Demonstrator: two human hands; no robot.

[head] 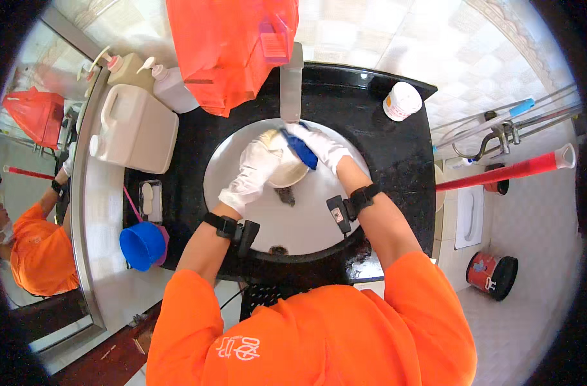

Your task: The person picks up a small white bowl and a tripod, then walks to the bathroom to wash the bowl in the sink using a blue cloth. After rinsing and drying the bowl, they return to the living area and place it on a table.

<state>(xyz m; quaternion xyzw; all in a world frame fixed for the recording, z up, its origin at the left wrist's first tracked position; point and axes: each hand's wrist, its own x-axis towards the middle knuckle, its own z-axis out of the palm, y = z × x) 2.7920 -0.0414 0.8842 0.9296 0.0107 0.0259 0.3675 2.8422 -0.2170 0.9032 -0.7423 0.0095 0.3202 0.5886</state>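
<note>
Both of my hands wear white gloves over the round white washbasin (317, 227). My left hand (260, 157) grips the left side of a cream-coloured bowl (289, 170), which is tilted beneath the tap. In my right hand (317, 143) is a dark blue cloth (303, 150), held against the bowl's right side. My right fingertips are close under the grey tap spout (290, 94). A yellowish patch shows by my left fingers; I cannot tell what it is. A dark spot lies on the basin just below the bowl, partly hidden by it.
A red plastic bag (226, 53) hangs left of the tap. On the black counter (395, 193) stand a large white jug (139, 128), a pump bottle (173, 89), a soap dish (152, 202), a blue plastic dipper (144, 246) and a white tub (402, 102). A red pole (506, 169) juts at right.
</note>
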